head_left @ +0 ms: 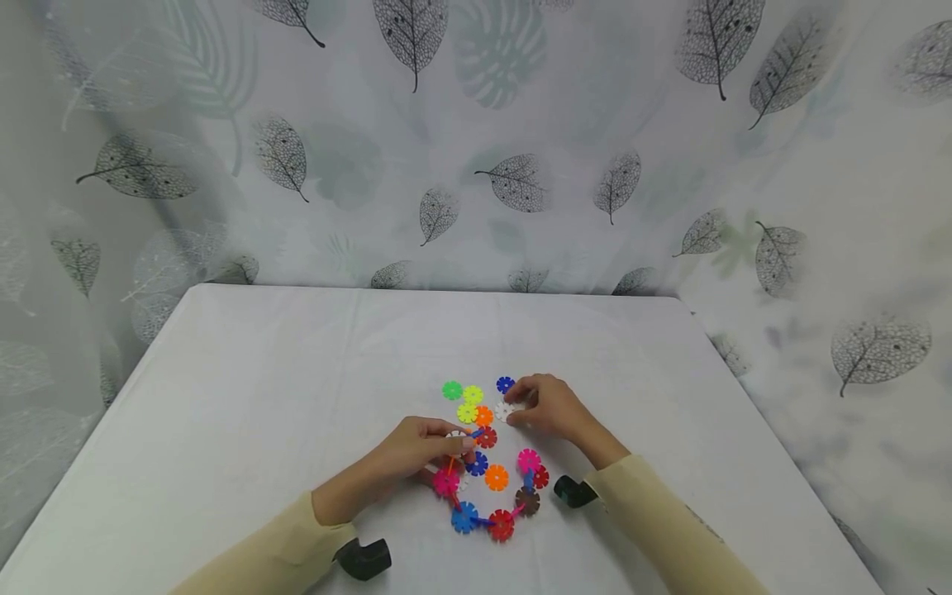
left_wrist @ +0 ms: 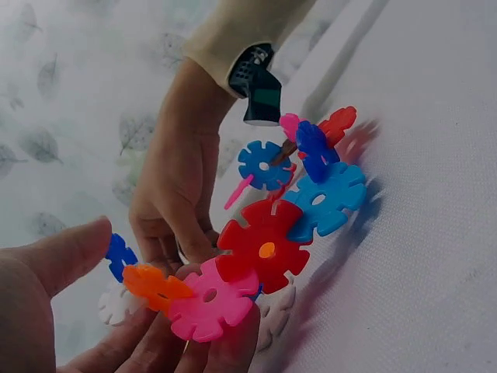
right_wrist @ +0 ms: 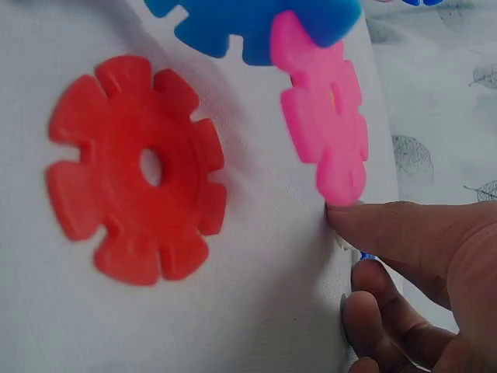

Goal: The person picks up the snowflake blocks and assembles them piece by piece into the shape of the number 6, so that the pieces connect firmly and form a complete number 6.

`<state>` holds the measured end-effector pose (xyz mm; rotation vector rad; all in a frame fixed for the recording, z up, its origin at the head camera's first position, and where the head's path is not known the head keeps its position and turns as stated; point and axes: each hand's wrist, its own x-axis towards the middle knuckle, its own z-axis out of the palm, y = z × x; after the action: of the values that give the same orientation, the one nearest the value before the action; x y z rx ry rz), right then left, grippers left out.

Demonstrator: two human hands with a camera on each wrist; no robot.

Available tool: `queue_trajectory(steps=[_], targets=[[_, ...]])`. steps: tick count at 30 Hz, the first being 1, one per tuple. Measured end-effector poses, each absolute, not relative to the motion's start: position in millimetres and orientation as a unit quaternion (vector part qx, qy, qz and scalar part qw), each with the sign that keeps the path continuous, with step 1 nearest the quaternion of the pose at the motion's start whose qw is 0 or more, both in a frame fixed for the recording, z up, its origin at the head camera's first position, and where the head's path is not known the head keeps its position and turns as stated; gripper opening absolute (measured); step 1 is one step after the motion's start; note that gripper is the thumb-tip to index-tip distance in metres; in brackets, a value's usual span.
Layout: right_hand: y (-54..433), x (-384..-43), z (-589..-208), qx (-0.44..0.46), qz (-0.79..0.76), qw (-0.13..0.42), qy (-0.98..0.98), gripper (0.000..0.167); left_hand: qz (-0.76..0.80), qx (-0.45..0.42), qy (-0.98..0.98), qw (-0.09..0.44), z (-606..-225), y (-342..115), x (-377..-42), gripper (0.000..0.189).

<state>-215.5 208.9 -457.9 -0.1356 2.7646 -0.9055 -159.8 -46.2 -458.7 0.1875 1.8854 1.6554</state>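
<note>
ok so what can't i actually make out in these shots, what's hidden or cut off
Head view: the part of the chain behind the left hand, covered by its fingers.
Head view: the right edge of the white disc, covered by the right hand.
Left wrist view: the ends of the right hand's fingers, behind the chain and left hand.
Right wrist view: the blue disc's top, cut off by the upper edge.

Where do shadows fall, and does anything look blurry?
Head view: a faint shadow on the cloth beside the right sleeve; left wrist view: shadows beside the chain; right wrist view: soft shadows, and the red disc looks slightly blurred.
</note>
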Motion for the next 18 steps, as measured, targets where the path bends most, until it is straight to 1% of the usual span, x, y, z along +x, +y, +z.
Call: queue_trajectory(steps=[5,11,13,18], targets=[[212,-212,-458,-0.058,-0.339,0.117,0.932,0.023,0.62,0.067,0.722,0.3,-459,-44,-159,0.04],[217,-206,-458,-0.069,-0.379,0.104,0.917,0.016,0.61,0.048,0.731,0.303,-459,-41,-159,0.039],[218,-203,-458,-0.078,-0.405,0.114,0.904,0.016,0.609,0.044,0.732,0.303,-459,-41,-159,0.038],[216,-196,-451,-0.118,-0.47,0.159,0.86,0.026,0.608,0.036,0.736,0.296,-460,-41,-159,0.039]])
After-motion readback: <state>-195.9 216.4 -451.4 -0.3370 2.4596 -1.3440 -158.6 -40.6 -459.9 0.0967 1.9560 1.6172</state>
